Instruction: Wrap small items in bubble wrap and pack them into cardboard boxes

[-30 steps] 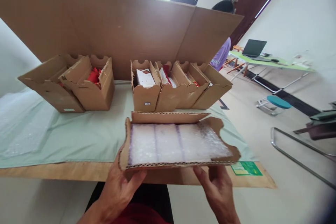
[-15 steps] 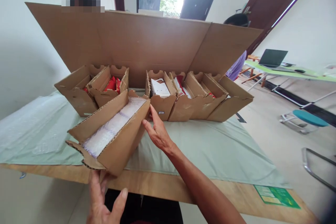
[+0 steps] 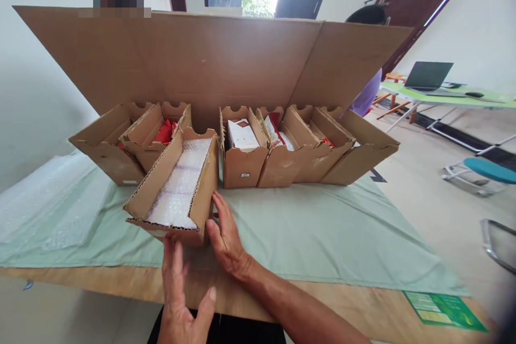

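Note:
A long open cardboard box (image 3: pixel 201 188) lined with bubble wrap (image 3: pixel 179 183) lies on the pale green cloth (image 3: pixel 306 231), pointing away from me into the gap in a row of similar boxes. My left hand (image 3: pixel 179 295) is flat and open, fingertips touching the box's near end. My right hand (image 3: pixel 226 234) is open too, its fingers and thumb resting along the box's right near corner. Two boxes with red items (image 3: pixel 165 131) stand to the left. Several boxes with white and red packets (image 3: pixel 242 134) stand to the right.
A tall folded cardboard sheet (image 3: pixel 209 59) stands behind the row. The wooden table edge (image 3: pixel 322 301) runs in front, with a green sticker (image 3: pixel 443 310). At the right are a person in purple (image 3: pixel 365 98), a laptop (image 3: pixel 428 75) on a green table and a teal stool (image 3: pixel 487 169).
The bubble-wrap-lined box was turned from crosswise in both hands to lengthwise, set on the cloth and slid towards the gap. Both hands now rest open at its near end.

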### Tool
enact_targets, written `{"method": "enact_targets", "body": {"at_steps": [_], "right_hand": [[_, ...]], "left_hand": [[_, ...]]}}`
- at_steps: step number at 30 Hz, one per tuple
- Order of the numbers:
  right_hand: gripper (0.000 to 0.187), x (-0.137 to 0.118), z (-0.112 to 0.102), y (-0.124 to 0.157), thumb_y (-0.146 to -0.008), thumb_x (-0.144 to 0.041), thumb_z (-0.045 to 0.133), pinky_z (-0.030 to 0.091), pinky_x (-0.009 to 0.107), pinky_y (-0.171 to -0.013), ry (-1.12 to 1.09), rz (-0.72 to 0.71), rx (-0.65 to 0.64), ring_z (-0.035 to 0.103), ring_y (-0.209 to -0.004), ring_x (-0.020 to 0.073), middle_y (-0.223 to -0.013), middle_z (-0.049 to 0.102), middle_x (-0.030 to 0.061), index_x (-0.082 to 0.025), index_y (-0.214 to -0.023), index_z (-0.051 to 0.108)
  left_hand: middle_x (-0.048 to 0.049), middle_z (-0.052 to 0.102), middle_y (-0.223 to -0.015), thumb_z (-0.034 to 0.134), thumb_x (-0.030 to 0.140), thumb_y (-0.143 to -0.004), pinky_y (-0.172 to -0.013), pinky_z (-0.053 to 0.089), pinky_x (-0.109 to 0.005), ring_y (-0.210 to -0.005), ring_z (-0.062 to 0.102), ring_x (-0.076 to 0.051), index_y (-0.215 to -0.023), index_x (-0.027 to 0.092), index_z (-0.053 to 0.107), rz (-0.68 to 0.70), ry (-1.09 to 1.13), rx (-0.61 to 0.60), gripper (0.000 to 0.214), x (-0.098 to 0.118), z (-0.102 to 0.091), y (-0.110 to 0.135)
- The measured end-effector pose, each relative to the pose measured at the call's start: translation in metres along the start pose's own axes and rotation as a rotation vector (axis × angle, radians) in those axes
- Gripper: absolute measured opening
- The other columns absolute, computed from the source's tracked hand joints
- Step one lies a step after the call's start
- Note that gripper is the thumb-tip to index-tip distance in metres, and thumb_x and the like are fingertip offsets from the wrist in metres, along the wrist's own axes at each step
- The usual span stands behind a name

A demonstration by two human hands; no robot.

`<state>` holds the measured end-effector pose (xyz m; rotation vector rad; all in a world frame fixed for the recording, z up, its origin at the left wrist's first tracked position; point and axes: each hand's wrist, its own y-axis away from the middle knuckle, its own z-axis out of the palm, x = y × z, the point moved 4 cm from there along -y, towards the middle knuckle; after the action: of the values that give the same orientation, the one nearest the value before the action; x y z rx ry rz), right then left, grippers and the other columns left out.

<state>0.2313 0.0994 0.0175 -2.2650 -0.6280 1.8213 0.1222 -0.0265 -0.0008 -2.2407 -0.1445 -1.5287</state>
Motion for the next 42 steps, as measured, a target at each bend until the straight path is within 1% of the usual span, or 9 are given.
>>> {"method": "enact_targets", "body": {"at_steps": [6,9,13,16,21,27,35,39,42], "right_hand": [[0.065,0.032,-0.001,0.004,-0.099,-0.067,0.047,0.039,0.052,-0.121,-0.162,0.289,0.145,0.051,-0.141,0.0318,-0.151,0.056,0.0143,-0.021,-0.144,0.056],[0.062,0.044,-0.006,-0.002,-0.095,-0.068,0.054,0.045,0.05,-0.116,-0.28,0.387,0.178,0.058,-0.133,0.0317,-0.141,0.064,0.0129,-0.023,-0.137,0.06],[0.056,0.05,-0.006,-0.006,-0.093,-0.06,0.06,0.045,0.048,-0.115,-0.363,0.385,0.17,0.06,-0.13,0.0302,-0.139,0.066,0.011,-0.023,-0.135,0.062],[0.053,0.051,-0.002,-0.009,-0.094,-0.056,0.061,0.048,0.048,-0.111,-0.404,0.37,0.156,0.062,-0.128,0.0299,-0.136,0.068,0.0106,-0.024,-0.135,0.062],[0.049,0.055,0.003,-0.013,-0.091,-0.048,0.064,0.05,0.047,-0.109,-0.44,0.356,0.152,0.064,-0.125,0.0283,-0.133,0.069,0.0102,-0.024,-0.134,0.062],[0.057,0.073,0.005,-0.005,-0.086,-0.042,0.066,0.057,0.043,-0.093,-0.401,0.462,0.151,0.064,-0.122,0.0297,-0.128,0.069,0.015,-0.021,-0.138,0.058],[0.058,0.07,0.001,-0.009,-0.082,-0.044,0.066,0.056,0.042,-0.086,-0.405,0.448,0.124,0.068,-0.109,0.0282,-0.119,0.072,0.0141,-0.021,-0.135,0.058],[0.059,0.066,0.0,-0.01,-0.081,-0.045,0.065,0.056,0.041,-0.081,-0.383,0.443,0.082,0.068,-0.102,0.0283,-0.113,0.073,0.0133,-0.021,-0.134,0.058],[0.056,0.062,-0.001,-0.011,-0.079,-0.045,0.067,0.055,0.039,-0.074,-0.387,0.44,0.059,0.068,-0.097,0.0278,-0.105,0.073,0.0116,-0.021,-0.13,0.06]], "left_hand": [[-0.0067,-0.003,-0.177,0.061,0.04,-0.098,-0.121,0.038,-0.061,-0.162,0.006,-0.035,-0.165,0.04,0.009,0.01,0.012,-0.135,0.084,0.002,0.022,-0.04],[-0.0101,-0.013,-0.176,0.055,0.049,-0.1,-0.123,0.035,-0.057,-0.163,-0.001,-0.033,-0.166,0.033,0.005,-0.045,0.034,-0.222,0.085,0.007,0.04,-0.073],[-0.0178,-0.011,-0.175,0.05,0.059,-0.099,-0.125,0.028,-0.06,-0.161,-0.009,-0.033,-0.167,0.021,0.008,-0.064,0.047,-0.225,0.088,0.011,0.059,-0.124],[-0.0187,-0.008,-0.175,0.053,0.06,-0.097,-0.125,0.024,-0.062,-0.161,-0.009,-0.035,-0.166,0.021,0.012,-0.053,0.058,-0.208,0.089,0.007,0.069,-0.153],[-0.0201,0.005,-0.175,0.053,0.058,-0.098,-0.125,0.025,-0.062,-0.162,0.011,-0.036,-0.164,0.022,0.024,-0.012,0.044,-0.233,0.081,-0.009,0.076,-0.16],[-0.019,0.032,-0.166,0.064,0.045,-0.091,-0.119,0.038,-0.057,-0.152,0.036,-0.034,-0.158,0.025,0.032,0.018,0.019,0.021,0.077,-0.028,0.05,-0.17],[-0.0211,0.048,-0.152,0.068,0.036,-0.083,-0.117,0.04,-0.057,-0.141,0.048,-0.036,-0.153,0.016,0.039,0.11,-0.034,0.077,0.078,-0.023,0.037,-0.189],[-0.0209,0.044,-0.153,0.067,0.031,-0.084,-0.111,0.046,-0.052,-0.139,0.048,-0.034,-0.154,0.017,0.038,0.363,-0.229,0.273,0.076,0.009,-0.007,-0.199],[-0.0206,0.045,-0.153,0.062,0.027,-0.084,-0.092,0.057,-0.042,-0.103,0.068,-0.024,-0.151,0.017,0.043,0.448,-0.379,0.334,0.07,0.029,-0.047,-0.229]]}}
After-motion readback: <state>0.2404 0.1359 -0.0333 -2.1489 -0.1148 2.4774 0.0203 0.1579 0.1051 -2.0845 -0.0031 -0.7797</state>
